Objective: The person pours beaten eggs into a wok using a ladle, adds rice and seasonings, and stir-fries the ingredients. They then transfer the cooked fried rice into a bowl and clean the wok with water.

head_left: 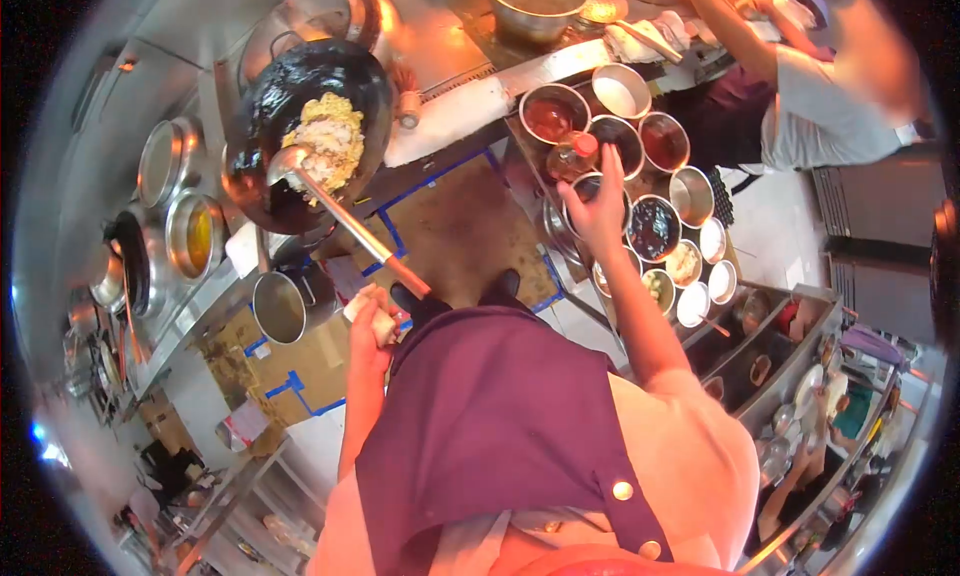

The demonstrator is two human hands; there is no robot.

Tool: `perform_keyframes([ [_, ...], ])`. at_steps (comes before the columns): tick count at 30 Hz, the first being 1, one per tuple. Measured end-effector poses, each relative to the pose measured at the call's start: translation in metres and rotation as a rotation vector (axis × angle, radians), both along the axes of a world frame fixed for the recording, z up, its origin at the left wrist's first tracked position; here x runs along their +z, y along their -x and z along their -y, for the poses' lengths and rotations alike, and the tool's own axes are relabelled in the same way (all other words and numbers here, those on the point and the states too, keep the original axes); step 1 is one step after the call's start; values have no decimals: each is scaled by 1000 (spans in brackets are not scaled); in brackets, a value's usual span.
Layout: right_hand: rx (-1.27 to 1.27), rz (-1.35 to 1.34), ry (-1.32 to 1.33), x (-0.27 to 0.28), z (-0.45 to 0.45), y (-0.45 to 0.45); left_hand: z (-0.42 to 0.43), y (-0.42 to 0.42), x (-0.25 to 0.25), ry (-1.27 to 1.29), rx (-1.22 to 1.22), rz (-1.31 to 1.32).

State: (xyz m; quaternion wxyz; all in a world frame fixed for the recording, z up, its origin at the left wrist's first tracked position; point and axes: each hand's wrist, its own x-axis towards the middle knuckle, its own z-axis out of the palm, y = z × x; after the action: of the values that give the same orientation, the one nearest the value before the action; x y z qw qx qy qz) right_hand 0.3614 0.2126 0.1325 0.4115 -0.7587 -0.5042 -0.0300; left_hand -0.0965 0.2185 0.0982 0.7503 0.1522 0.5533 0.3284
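Note:
My left hand (367,331) is closed around a small pale thing (381,325) whose kind I cannot make out. It is just left of the handle end of a ladle (345,218). The ladle's bowl rests in a black wok (265,101), against a heap of yellow and white food (328,141). My right hand (598,208) is above the seasoning pots, thumb and fingers apart. Close to its fingertips is a clear bottle with a red cap (583,145); I cannot tell whether they touch. Below my palm is a metal pot (573,216), partly hidden by the hand.
Round pots hold red sauce (548,117), dark sauce (654,228) and pale ingredients (683,263). A saucepan (279,308) and a pot of yellow liquid (197,236) are at left. Another person (810,106) works at upper right. Cardboard (455,216) covers the floor.

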Motion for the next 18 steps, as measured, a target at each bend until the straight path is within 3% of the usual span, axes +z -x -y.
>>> perform_keyframes([
  [2,256,-276,84,-20,48,33,3,10,-16,22,-13,-35],
  [4,644,-668,672,-54,109,69,14,8,-22,14,36,-84],
  [6,793,-361,1375,-82,130,84,22,9,-17,-19,49,-88],
  [8,659,-117,1588,-77,105,87,18,7,-17,-40,97,-56],
  [10,590,-293,1388,-75,58,99,10,12,-17,-30,181,-33],
  [12,800,-972,903,-86,7,134,-17,13,-14,-29,257,-4],
  [13,875,-978,796,-46,-16,164,-30,7,-3,-76,305,-30],
  [14,1031,-994,588,-46,-35,201,-45,6,9,-94,331,-31],
  [17,1063,-680,539,5,-81,245,-87,9,30,-101,414,-58],
  [18,981,-435,250,-13,-93,256,-100,13,27,-96,429,-66],
])
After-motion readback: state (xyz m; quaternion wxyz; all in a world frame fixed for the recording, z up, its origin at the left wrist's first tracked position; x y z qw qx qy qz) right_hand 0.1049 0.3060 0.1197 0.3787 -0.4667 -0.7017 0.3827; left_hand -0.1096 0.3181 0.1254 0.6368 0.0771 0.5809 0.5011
